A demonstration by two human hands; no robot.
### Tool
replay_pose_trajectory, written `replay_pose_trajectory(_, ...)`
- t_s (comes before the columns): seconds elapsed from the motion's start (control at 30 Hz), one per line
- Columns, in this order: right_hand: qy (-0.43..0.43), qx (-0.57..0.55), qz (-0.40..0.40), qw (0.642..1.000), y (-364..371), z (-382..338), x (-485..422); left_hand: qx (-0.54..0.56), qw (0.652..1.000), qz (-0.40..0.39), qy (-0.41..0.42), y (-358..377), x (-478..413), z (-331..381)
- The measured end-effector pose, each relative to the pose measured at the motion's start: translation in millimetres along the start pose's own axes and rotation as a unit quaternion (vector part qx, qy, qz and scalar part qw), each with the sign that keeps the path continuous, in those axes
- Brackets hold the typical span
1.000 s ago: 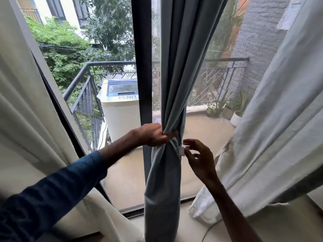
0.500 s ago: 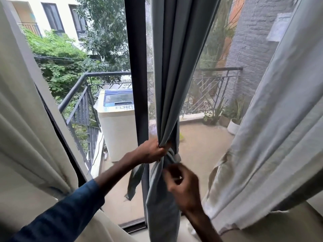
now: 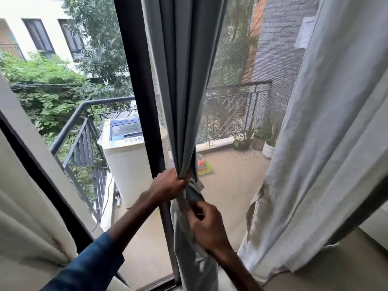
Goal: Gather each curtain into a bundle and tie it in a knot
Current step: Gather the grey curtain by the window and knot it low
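A grey-green curtain (image 3: 184, 80) hangs in the middle of the window, gathered into a narrow bundle. My left hand (image 3: 168, 183) grips the bundle at its pinched waist, where a twist of cloth shows. Just below, my right hand (image 3: 206, 225) pinches a fold of the same curtain in front of the lower hanging part. A cream curtain (image 3: 327, 143) hangs loose on the right. Another cream curtain (image 3: 25, 217) fills the left edge.
A black window mullion (image 3: 138, 80) stands right behind the grey curtain. Beyond the glass lies a balcony with a white washing machine (image 3: 128, 164), a black railing (image 3: 84, 114) and potted plants (image 3: 266, 141). A pale ledge (image 3: 325, 269) lies at the lower right.
My right hand has moved from beside the bundle to its front and taken hold of a fold below the left hand. The left hand has kept its grip. The camera has tilted down.
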State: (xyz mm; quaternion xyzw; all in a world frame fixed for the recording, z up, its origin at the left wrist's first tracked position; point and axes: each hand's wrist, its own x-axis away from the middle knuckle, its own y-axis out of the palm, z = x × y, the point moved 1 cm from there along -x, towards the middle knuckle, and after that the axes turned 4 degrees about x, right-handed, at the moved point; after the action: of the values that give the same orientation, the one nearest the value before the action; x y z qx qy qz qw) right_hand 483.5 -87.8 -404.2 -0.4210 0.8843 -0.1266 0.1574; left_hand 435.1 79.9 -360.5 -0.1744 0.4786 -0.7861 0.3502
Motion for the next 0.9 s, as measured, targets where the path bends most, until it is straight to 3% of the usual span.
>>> replay_pose_trajectory(0.2,-0.035,0.084,-0.005,0.996,-51.7,14.9,-19.6,0.11,0.993,0.023,0.038,-5.1,-10.0,-2.2)
replay_pose_trajectory(0.43,-0.043,0.175,-0.074,0.981,-101.0,24.2,-32.0,0.308,0.947,0.019,0.087,8.0,-12.3,-0.9)
replay_pose_trajectory(0.6,-0.047,0.206,-0.069,0.975,-127.9,30.2,-35.2,0.358,0.929,0.026,0.089,27.8,-4.3,-5.6)
replay_pose_trajectory(0.8,-0.045,0.123,0.02,0.991,-146.9,26.7,-41.0,0.385,0.917,0.055,0.088,38.6,6.8,-9.5)
replay_pose_trajectory(0.9,-0.038,-0.053,0.047,0.997,-140.9,16.3,-40.7,0.404,0.909,0.048,0.088,36.5,10.3,-5.9)
